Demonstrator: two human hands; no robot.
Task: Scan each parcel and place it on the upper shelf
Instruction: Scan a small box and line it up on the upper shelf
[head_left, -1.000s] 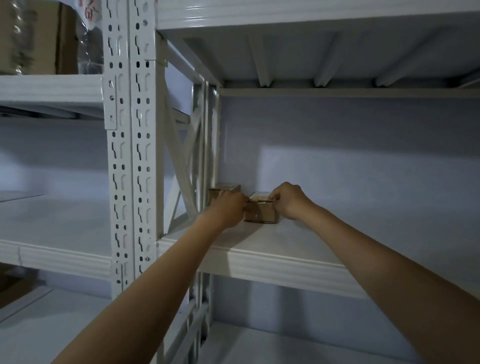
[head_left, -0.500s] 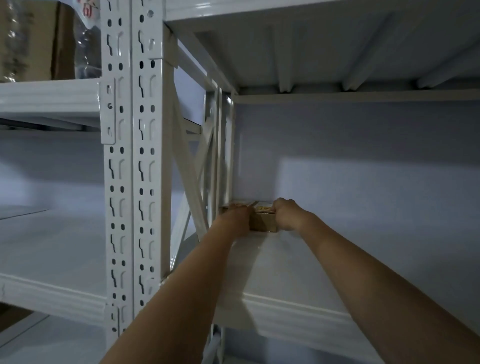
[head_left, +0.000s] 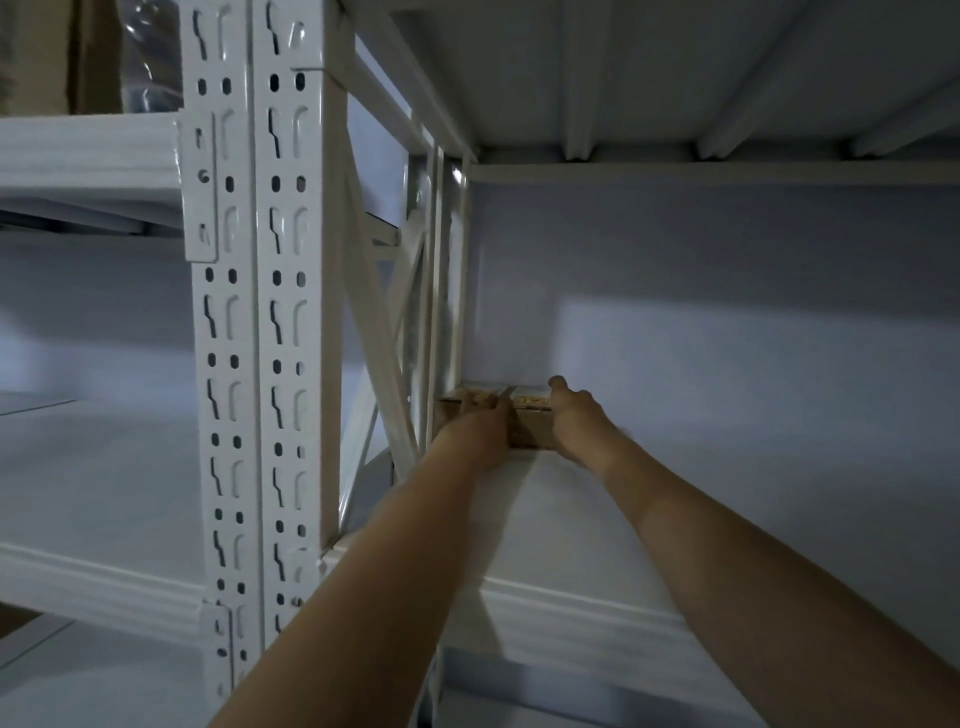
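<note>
A small brown cardboard parcel (head_left: 532, 423) with a yellow-printed label on top sits deep on the white shelf (head_left: 571, 592), close to the back wall. My left hand (head_left: 480, 431) holds its left side and my right hand (head_left: 574, 423) grips its right side, fingers curled over the top. A second brown parcel (head_left: 451, 410) stands just left of it in the back corner, partly hidden by my left hand.
A white perforated upright post (head_left: 260, 332) with diagonal bracing stands at the left of the bay. The ribbed underside of the shelf above (head_left: 649, 78) hangs overhead. A neighbouring shelf (head_left: 88, 150) at upper left carries plastic-wrapped goods and cardboard.
Both hands have pushed the parcel deeper along the shelf, up beside the corner parcel near the back wall. The camera has come closer and tilted upward.
</note>
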